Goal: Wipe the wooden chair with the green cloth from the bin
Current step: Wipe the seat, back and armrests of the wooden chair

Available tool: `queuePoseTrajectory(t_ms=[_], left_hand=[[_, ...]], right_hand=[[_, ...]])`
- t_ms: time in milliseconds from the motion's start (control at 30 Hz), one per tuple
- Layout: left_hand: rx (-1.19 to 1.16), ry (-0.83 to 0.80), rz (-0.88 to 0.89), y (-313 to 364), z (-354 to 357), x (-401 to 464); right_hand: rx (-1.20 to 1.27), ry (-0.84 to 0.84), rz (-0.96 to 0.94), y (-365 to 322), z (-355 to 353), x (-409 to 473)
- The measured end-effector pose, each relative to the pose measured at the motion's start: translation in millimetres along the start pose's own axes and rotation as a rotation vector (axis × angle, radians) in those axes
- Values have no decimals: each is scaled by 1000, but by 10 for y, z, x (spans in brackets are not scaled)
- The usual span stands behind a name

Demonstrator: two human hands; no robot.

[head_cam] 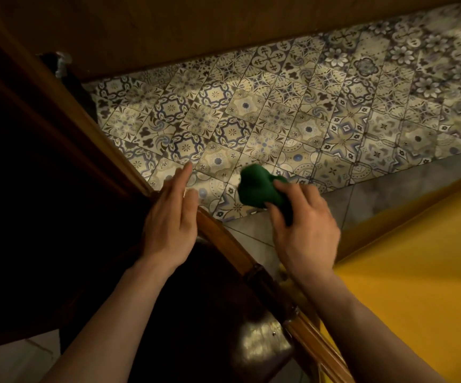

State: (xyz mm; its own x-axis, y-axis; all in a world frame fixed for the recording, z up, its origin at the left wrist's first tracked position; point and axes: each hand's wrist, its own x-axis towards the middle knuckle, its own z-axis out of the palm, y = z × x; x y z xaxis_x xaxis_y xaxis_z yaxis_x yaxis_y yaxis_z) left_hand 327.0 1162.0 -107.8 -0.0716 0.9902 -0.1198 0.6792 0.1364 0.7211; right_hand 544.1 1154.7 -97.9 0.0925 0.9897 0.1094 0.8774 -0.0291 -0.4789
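The right hand (pixel 304 230) holds the green cloth (pixel 259 190), bunched into a wad, with the fingers closed around it. The cloth is held in the air above the patterned floor tiles (pixel 293 111), just to the right of a wooden rail (pixel 224 239) (its surface is glossy and brown). The left hand (pixel 171 219) rests on this rail with the fingers straight and together, gripping nothing. A yellow surface (pixel 406 272) lies at lower right.

Green cloth bunched up, wooden chair rail beside it

The green cloth (pixel 259 190) is a dark crumpled wad above the patterned floor; the wooden chair (pixel 225 239) shows a glossy brown rail running diagonally, just left of it.
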Motion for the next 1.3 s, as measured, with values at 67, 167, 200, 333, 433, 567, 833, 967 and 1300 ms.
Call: queuePoseTrajectory(t_ms=[67, 167, 200, 333, 433, 567, 833, 967, 1300], left_hand=[[29, -39, 53, 113, 82, -164], [125, -141, 164, 228, 291, -441], [175, -189, 223, 280, 393, -563], [331, -341, 431, 440, 801, -1037], [403, -415, 491, 460, 1032, -1259], [497, -425, 549, 405, 1189, -1337], [382, -465, 530, 334, 1237, -1305], [362, -465, 523, 324, 1243, -1300], [323, -491, 504, 349, 1208, -1294]], right_hand=[[-9, 33, 23, 202, -236, -203], [-26, 33, 27, 431, -524, -578], [-43, 22, 31, 502, -630, -752], [-114, -25, 58, 678, -875, -1416], [-203, -86, 60, 699, -887, -1786], [-273, -269, -11, 706, -690, -2090], [-403, -364, -215, 774, -428, -2216], [-448, -356, -281, 843, -469, -2237], [-553, -370, -388, 1205, -763, -2681]])
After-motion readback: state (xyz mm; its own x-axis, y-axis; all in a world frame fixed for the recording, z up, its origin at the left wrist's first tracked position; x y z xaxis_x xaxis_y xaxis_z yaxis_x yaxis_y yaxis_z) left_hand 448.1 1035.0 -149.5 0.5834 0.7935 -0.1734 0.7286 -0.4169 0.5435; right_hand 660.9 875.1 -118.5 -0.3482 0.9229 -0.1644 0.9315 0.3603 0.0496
